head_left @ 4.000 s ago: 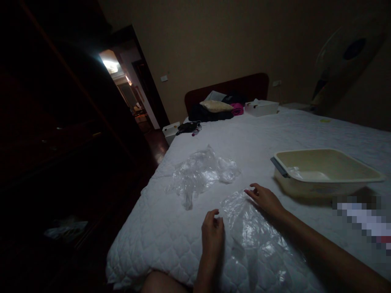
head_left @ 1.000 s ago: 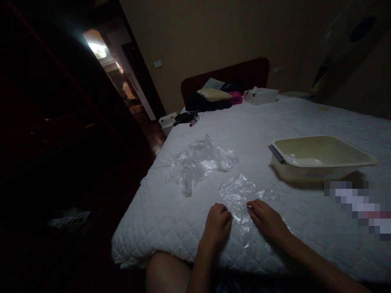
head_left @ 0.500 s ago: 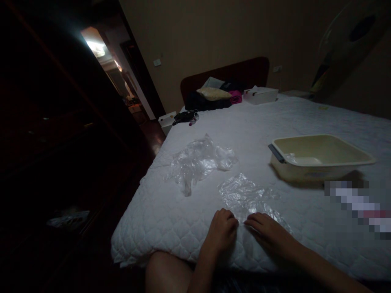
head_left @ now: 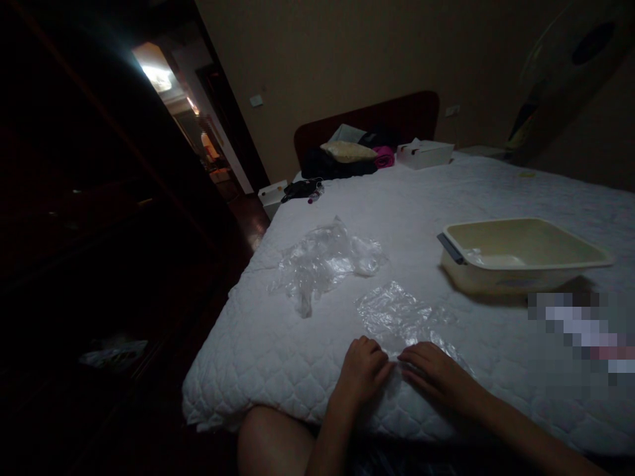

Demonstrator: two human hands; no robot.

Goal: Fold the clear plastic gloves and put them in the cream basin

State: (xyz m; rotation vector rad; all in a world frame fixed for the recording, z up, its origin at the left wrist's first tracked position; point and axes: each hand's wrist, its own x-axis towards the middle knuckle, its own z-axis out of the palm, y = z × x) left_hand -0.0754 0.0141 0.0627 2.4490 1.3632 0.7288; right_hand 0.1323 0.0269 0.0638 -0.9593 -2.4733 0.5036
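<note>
A wide bed [head_left: 446, 198] with a white quilted cover fills most of the dim room, and the person sits at its near corner. On the right side of the cover stands a shallow cream basin [head_left: 496, 281] with a dark grip at its left end. Far off by the dark headboard [head_left: 377, 116] lie a heap of dark clothes [head_left: 330, 168], a pale cushion [head_left: 347, 151], something pink [head_left: 384, 157] and a white box [head_left: 424, 154].

Left of the basin and well apart from it lies a crumpled heap of clear plastic [head_left: 325, 261], bunched and puffed up, with one twisted tail pointing toward the near edge.

Nearer the person, between that heap and the basin, is a clear plastic sheet [head_left: 397, 314]. It lies nearly flat on the quilt, thin and see-through, so the stitching shows through it. Its surface is full of small creases that catch the light in pale flecks. Its far edge is roughly straight, and its near end runs under both hands.

The left hand [head_left: 364, 370] rests at the sheet's near left edge, knuckles up, fingers curled down; whether they pinch the plastic cannot be told. The right hand [head_left: 434, 373] lies just beside it, fingers [head_left: 409, 360] stretched out flat on the sheet, gripping nothing. The two hands almost touch.
</note>
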